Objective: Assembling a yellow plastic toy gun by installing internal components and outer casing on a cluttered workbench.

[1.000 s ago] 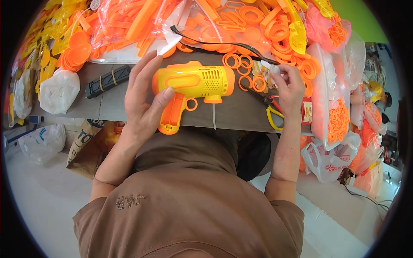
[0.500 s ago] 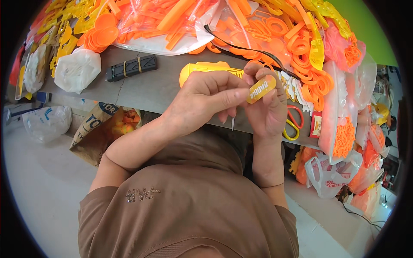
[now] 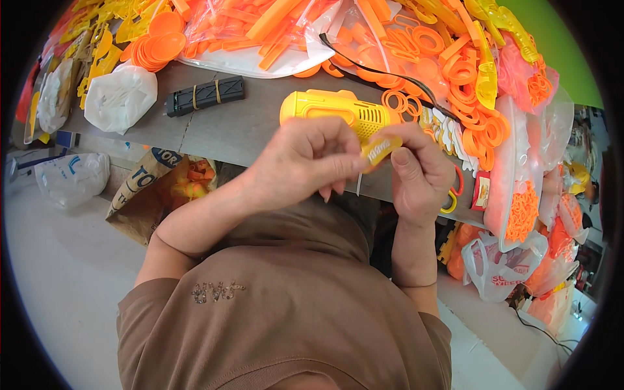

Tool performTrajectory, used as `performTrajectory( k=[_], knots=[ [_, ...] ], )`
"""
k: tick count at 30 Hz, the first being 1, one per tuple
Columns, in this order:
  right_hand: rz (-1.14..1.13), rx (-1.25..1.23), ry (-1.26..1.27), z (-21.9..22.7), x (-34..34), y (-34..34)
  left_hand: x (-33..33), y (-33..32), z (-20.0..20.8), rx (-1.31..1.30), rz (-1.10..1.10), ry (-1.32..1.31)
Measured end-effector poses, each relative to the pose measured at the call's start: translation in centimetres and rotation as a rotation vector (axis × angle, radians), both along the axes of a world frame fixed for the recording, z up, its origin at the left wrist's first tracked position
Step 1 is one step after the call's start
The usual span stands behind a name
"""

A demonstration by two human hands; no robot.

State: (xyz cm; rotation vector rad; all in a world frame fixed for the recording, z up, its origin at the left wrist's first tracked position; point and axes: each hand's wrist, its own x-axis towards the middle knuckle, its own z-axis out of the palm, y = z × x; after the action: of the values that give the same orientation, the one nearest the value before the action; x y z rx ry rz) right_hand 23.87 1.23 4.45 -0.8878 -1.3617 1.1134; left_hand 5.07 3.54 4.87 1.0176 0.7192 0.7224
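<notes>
In front of my chest, a small yellow rounded label (image 3: 382, 151) with pale lettering is tilted between my two hands. The thumb and fingertips of my left hand (image 3: 312, 156) pinch its left end. At the other end, my right hand (image 3: 422, 172) grips it with bent fingers, the thumb close beside it. A thin white strip (image 3: 359, 184) hangs below the left fingers; what it belongs to is hidden. Just beyond my hands lies a yellow plastic toy housing (image 3: 331, 107) with a slotted grille, its near side partly covered by them.
A black block with rubber bands (image 3: 205, 97) and an open white bag (image 3: 121, 97) lie left on the grey table (image 3: 162, 140). Orange and yellow plastic parts (image 3: 286, 26) heap along the back. Red-and-yellow scissors (image 3: 450, 203) and a tub of small orange pieces (image 3: 522, 211) stand right.
The label has tipped from facing up to a steeper slant. My right hand has turned and moved slightly right, and more of the yellow housing shows. The view has shifted a little.
</notes>
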Motion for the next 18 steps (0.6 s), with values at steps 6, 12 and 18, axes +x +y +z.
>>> performTrajectory(
  k=[6, 12, 18],
  knots=[
    [0.043, 0.148, -0.474, 1.2, -0.3, -1.8, -0.4, -1.7, -0.3, 0.227, -0.106, 0.122],
    [0.173, 0.064, -0.637, 1.8, -0.3, -2.3, -0.9, -1.7, -0.4, 0.222, -0.106, 0.193],
    [-0.116, 0.497, -0.716, 0.3, -0.7, -2.3, -1.0, -1.7, -0.8, 0.012, 0.129, 0.110]
  ],
)
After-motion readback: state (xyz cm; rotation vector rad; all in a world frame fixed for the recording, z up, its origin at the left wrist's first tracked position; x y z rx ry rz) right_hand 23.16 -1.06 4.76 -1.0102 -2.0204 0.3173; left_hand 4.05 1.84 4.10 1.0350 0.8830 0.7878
